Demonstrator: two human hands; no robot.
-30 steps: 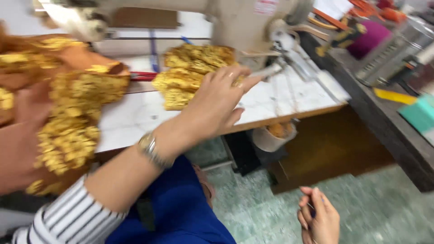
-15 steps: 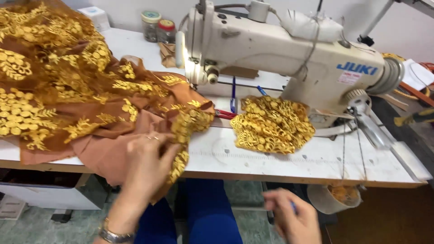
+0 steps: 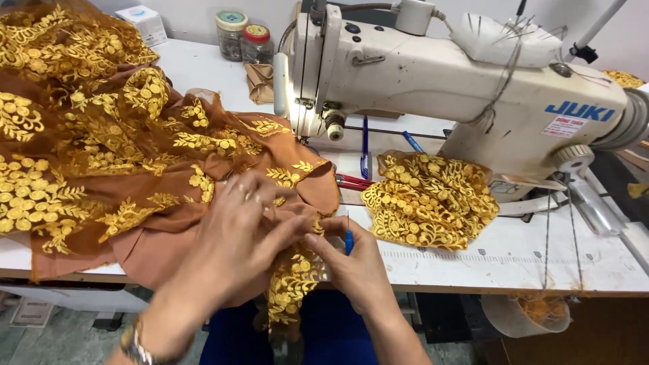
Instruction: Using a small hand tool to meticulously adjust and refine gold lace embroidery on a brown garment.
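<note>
Across the frame's left half: brown fabric [image 3: 135, 176] with gold embroidery, edge unpicking apparently just begun. Upper right: sewing machine [image 3: 439, 88], idle. Centre right: loose gold lace piece [image 3: 429, 199]. Lower centre: left hand [image 3: 236, 243] pinching the fabric edge; right hand [image 3: 355, 260] clasping a blue seam ripper [image 3: 349, 240].

White worktable [image 3: 473, 267], pale wall [image 3: 203, 10] behind, grey-green tiled floor [image 3: 54, 341] below, lamp lit.
</note>
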